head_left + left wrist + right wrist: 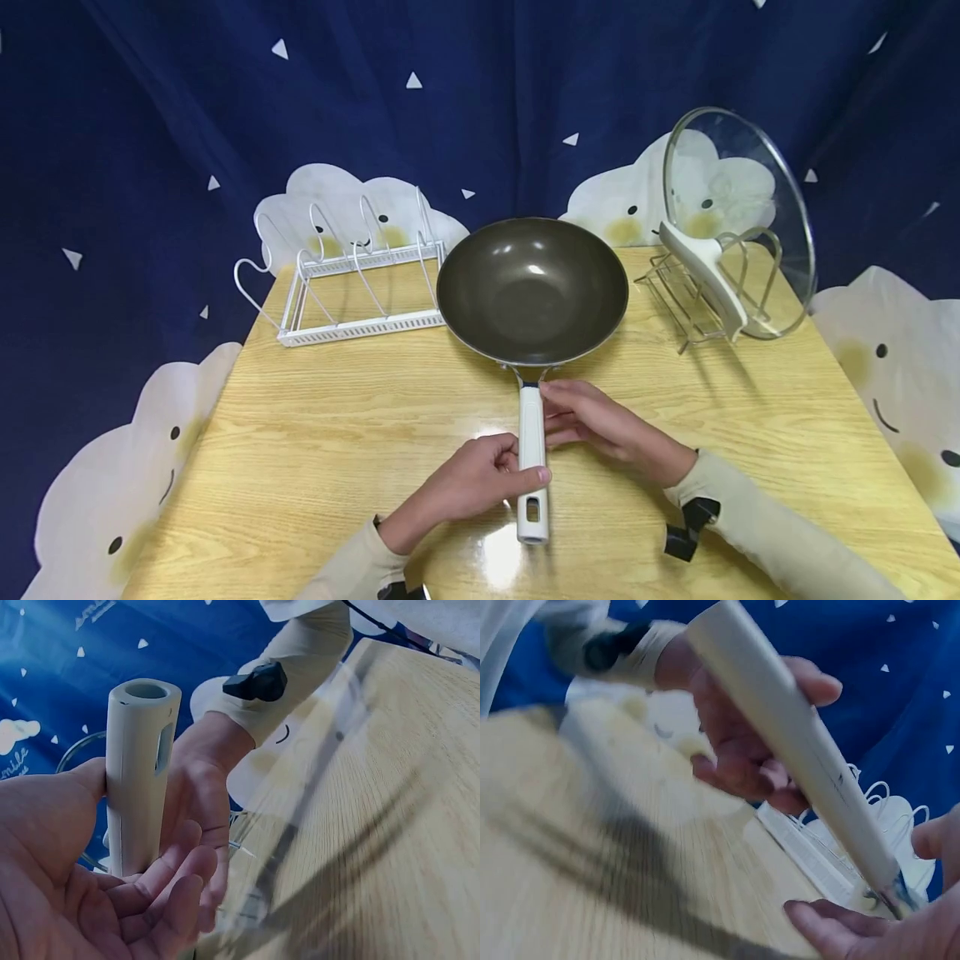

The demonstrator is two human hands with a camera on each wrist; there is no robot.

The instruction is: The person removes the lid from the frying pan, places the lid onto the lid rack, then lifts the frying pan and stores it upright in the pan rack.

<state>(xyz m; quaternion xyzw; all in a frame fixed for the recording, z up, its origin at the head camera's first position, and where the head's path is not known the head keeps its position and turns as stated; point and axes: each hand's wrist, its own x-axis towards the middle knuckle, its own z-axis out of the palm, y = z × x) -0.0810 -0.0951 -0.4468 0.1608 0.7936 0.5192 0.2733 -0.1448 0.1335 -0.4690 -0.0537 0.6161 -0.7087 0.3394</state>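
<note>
A dark-coated wok [531, 292] with a long white handle [532, 429] is at the middle of the head view, its handle toward me. My left hand [480, 477] holds the handle near its end, with the thumb laid across it and the other fingers loosely bent below, as the left wrist view shows. Beside the handle's wok end is my right hand [596, 421]. Its fingers are extended around the handle without closing on it; whether the fingertips touch it I cannot tell.
A white wire rack [363, 325] stands at the back left, close to the wok's rim. At the back right, a smaller metal rack [686, 312] holds a glass lid [776, 217] upright, its white handle facing the wok. Behind the wooden table [337, 433] hangs a dark blue curtain [480, 100].
</note>
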